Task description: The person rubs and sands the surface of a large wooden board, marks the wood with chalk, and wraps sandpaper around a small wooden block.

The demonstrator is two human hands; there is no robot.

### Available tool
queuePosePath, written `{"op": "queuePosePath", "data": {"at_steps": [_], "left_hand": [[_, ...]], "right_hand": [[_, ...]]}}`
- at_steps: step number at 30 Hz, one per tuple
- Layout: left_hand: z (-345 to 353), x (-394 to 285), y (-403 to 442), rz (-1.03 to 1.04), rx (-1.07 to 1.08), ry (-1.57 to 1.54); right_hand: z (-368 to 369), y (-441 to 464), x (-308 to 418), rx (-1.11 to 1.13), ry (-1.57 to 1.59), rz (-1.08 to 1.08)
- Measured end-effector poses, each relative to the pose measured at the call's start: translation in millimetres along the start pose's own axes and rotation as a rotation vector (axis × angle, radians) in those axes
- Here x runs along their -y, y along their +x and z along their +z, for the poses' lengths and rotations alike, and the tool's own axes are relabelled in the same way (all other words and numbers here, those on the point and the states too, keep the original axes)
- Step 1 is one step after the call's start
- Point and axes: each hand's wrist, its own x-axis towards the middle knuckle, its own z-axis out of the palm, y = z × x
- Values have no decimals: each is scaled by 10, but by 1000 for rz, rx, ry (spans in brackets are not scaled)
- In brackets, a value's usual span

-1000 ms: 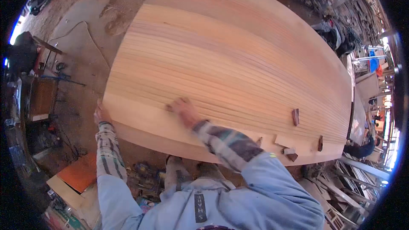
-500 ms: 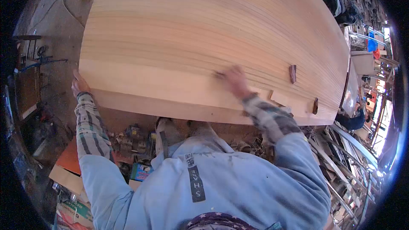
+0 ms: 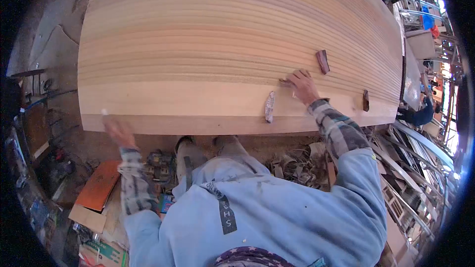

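A large pale wooden panel with grooves along its length lies in front of me. My right hand rests on its near part, fingers closed on a small dark piece. Left of that hand lies a crumpled greyish strip. Beyond the hand is a dark reddish folded piece, and another dark piece lies farther right. My left hand, smeared by motion, is at the panel's near left edge. A small white spot shows at its fingertips; what it is cannot be made out.
Below the near edge are an orange-topped box, tools and scraps. Long boards and metal lengths are stacked at the right. Another person in dark clothing is beyond the panel's right end.
My right hand has moved right along the panel. My left hand has left its grip at the panel's left corner. The crumpled strip now shows left of my right hand. The view has shifted.
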Motion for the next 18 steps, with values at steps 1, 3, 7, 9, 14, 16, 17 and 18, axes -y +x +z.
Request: {"op": "queuePosePath", "data": {"at_steps": [1, 3, 7, 9, 14, 16, 17, 18], "left_hand": [[-81, -422, -163, 103, 60, -58], [-236, -1508, -330, 74, 243, -184], [-5, -2926, -590, 412, 565, -439], [212, -3414, -744, 573, 589, -466], [411, -4353, -995, 643, 633, -463], [286, -4643, -875, 639, 729, -502], [342, -4655, -889, 673, 761, -515], [404, -4648, -908, 706, 793, -523]], "right_hand": [[69, 10, -4, -6, 8, 0], [306, 101, 70, -104, -69, -170], [493, 1092, 1262, -330, 353, -439], [147, 1235, 1728, -367, 505, -263], [-292, 82, 1096, -577, 652, 242], [-175, -539, 638, -559, 516, 388], [-210, -838, 439, -437, 382, 436], [-134, -1058, 254, -455, 372, 452]]}}
